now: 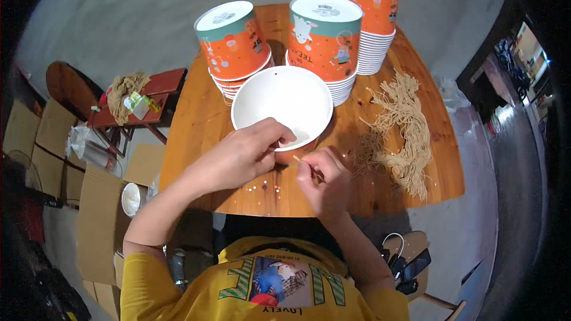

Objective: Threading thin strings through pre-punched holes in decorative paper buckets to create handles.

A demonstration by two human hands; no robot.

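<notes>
A paper bucket [279, 104] with a white inside and an orange outside is tipped toward me at the middle of the table. A small hole shows near its far rim. My left hand [241, 151] is closed over the near rim, its thumb and fingertip reaching inside. Just right of that rim, my right hand [326, 181] is closed in a pinch, with the short tan end of a cord [297, 158] sticking out from its fingertips. Whether the cord passes through the bucket's wall is hidden.
Upside-down bucket stacks stand behind: one at left [233, 47], one in the middle [326, 41], one far right [373, 18]. Tan cords [410, 137] lie heaped on the wooden table [196, 142]. A red bench [163, 86] and cardboard boxes [98, 226] are at left.
</notes>
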